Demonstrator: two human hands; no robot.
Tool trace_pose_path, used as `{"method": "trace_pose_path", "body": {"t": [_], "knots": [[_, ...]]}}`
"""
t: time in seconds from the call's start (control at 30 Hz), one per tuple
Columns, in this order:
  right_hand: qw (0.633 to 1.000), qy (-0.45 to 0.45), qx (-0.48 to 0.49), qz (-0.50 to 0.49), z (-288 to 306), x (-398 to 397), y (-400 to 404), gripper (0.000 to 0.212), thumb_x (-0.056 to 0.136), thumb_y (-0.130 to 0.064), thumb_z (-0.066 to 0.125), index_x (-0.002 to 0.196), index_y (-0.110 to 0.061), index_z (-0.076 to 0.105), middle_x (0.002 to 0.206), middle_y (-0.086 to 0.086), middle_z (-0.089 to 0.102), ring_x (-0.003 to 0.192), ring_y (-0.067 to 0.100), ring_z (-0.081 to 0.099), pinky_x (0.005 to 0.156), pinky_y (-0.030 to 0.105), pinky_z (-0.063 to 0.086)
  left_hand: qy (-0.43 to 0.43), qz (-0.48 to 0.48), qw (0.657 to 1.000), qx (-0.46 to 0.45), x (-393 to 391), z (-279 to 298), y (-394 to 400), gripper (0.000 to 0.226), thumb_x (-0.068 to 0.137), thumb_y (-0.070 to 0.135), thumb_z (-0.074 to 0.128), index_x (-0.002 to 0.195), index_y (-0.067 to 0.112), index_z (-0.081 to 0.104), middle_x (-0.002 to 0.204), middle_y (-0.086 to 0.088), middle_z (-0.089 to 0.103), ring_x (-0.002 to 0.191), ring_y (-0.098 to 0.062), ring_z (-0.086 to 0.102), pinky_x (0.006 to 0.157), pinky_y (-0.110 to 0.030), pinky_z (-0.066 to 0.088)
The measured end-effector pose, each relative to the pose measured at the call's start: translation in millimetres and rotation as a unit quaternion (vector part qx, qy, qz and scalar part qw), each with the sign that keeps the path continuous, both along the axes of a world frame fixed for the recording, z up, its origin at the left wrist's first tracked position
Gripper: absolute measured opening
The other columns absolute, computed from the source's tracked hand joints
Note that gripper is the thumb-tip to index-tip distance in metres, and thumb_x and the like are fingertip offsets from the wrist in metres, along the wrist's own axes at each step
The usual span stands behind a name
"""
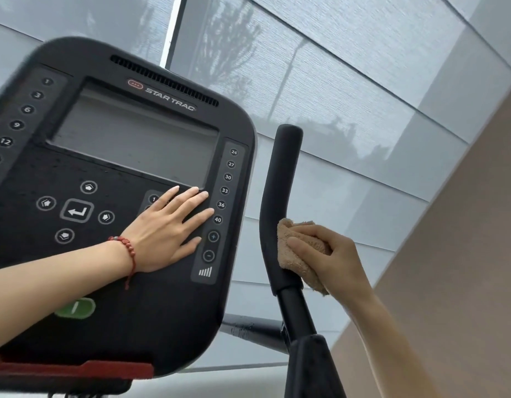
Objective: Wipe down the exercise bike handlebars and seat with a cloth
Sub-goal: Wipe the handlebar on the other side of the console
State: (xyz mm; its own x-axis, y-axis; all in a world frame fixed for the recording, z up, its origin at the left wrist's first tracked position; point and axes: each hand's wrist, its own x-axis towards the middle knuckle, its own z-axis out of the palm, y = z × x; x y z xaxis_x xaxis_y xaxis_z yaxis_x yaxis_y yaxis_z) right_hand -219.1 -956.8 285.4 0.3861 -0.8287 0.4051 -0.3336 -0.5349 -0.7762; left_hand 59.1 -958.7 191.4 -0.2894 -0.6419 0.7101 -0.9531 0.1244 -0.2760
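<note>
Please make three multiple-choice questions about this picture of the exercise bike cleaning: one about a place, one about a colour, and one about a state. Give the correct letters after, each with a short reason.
1. Where is the cloth pressed?
A. On the screen
B. Against the padded handlebar grip
C. On the seat

2. What colour is the bracelet on the left wrist?
A. Red
B. Blue
C. White

3. How is the left hand held?
A. Closed in a fist
B. Gripping the handlebar
C. Flat with fingers spread on the console

Answers:
1. B, the right hand holds the tan cloth against the lower part of the black grip, to the right of the console.
2. A, red beads and a red cord show at the wrist.
3. C, the palm and spread fingers lie on the black panel, beside the numbered buttons.
</note>
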Motion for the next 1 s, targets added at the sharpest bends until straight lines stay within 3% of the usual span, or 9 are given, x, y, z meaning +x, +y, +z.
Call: {"method": "trace_pose_path", "body": {"t": [0.07,0.17,0.27,0.37,0.47,0.7,0.83,0.93,1.0], "knots": [[1.0,0.019,0.006,-0.004,-4.4,-5.3,4.7,0.005,0.075,-0.02,0.072,0.078,-0.024,0.073,0.084,-0.015,0.071,0.071,0.003,0.064,0.057,0.014,0.051,0.002,0.0,1.0,0.001,-0.6,-0.6,-0.3,0.052,0.088,0.038,0.037,0.127,0.006,0.052,0.136,-0.022,0.044,0.129,-0.035,0.034,0.105,-0.051,0.024],[0.992,0.123,-0.009,0.022,11.6,-12.7,15.0,0.012,0.069,-0.028,0.076,0.081,-0.03,0.074,0.088,-0.01,0.072,0.081,0.002,0.066,0.072,0.016,0.052,0.002,0.002,1.0,0.002,-0.7,0.4,0.0,0.053,0.088,0.038,0.037,0.126,0.006,0.053,0.136,-0.022,0.044,0.129,-0.035,0.035,0.105,-0.051,0.024],[0.979,0.154,-0.13,-0.028,20.5,10.9,14.7,0.019,0.07,-0.031,0.075,0.088,-0.035,0.071,0.09,-0.01,0.066,0.085,0.003,0.061,0.08,0.01,0.045,0.003,0.001,1.0,0.002,-1.1,0.5,1.2,0.053,0.087,0.038,0.037,0.126,0.006,0.053,0.136,-0.022,0.044,0.129,-0.035,0.034,0.105,-0.051,0.024],[0.902,0.315,-0.277,-0.099,13.1,41.9,16.0,0.023,0.081,-0.039,0.059,0.103,-0.034,0.062,0.096,-0.003,0.052,0.085,0.021,0.059,0.077,0.028,0.044,0.006,0.0,1.0,0.003,-1.4,0.0,1.4,0.053,0.087,0.038,0.037,0.126,0.006,0.052,0.136,-0.022,0.044,0.129,-0.035,0.034,0.105,-0.05,0.024],[0.855,0.405,-0.308,-0.1,12.6,42.9,22.5,0.026,0.085,-0.04,0.049,0.108,-0.032,0.057,0.097,-0.001,0.048,0.087,0.026,0.058,0.069,0.028,0.037,0.003,0.003,1.0,0.001,-1.0,0.1,1.8,0.052,0.088,0.038,0.037,0.126,0.006,0.053,0.136,-0.022,0.044,0.129,-0.035,0.033,0.105,-0.05,0.023],[0.9,0.344,-0.261,-0.064,11.6,43.4,24.9,0.025,0.08,-0.039,0.058,0.104,-0.035,0.061,0.097,-0.003,0.051,0.086,0.022,0.058,0.077,0.028,0.044,0.003,0.006,1.0,0.002,-0.4,-0.8,0.4,0.052,0.087,0.038,0.037,0.126,0.007,0.053,0.136,-0.021,0.044,0.129,-0.035,0.033,0.106,-0.05,0.023],[0.892,0.387,-0.232,-0.018,12.7,33.7,26.4,0.021,0.076,-0.04,0.062,0.096,-0.036,0.064,0.091,-0.007,0.054,0.085,0.015,0.056,0.08,0.027,0.045,0.001,0.005,1.0,-0.001,-0.3,-0.1,1.1,0.051,0.087,0.038,0.037,0.126,0.008,0.053,0.135,-0.022,0.045,0.129,-0.035,0.033,0.105,-0.05,0.023],[0.938,0.28,-0.205,-0.009,11.1,28.0,20.1,0.018,0.072,-0.036,0.069,0.09,-0.036,0.067,0.089,-0.009,0.056,0.084,0.008,0.057,0.08,0.021,0.044,0.0,0.009,1.0,0.002,-0.2,-0.6,0.9,0.051,0.087,0.038,0.038,0.126,0.008,0.052,0.136,-0.021,0.044,0.129,-0.034,0.033,0.105,-0.05,0.024],[0.943,0.284,-0.169,0.03,13.8,24.2,18.2,0.014,0.07,-0.035,0.071,0.083,-0.039,0.068,0.085,-0.013,0.057,0.083,0.003,0.056,0.076,0.013,0.041,0.001,0.011,1.0,0.005,-0.7,-0.3,1.4,0.051,0.087,0.038,0.038,0.126,0.008,0.052,0.136,-0.021,0.044,0.129,-0.034,0.033,0.105,-0.05,0.024]]}}
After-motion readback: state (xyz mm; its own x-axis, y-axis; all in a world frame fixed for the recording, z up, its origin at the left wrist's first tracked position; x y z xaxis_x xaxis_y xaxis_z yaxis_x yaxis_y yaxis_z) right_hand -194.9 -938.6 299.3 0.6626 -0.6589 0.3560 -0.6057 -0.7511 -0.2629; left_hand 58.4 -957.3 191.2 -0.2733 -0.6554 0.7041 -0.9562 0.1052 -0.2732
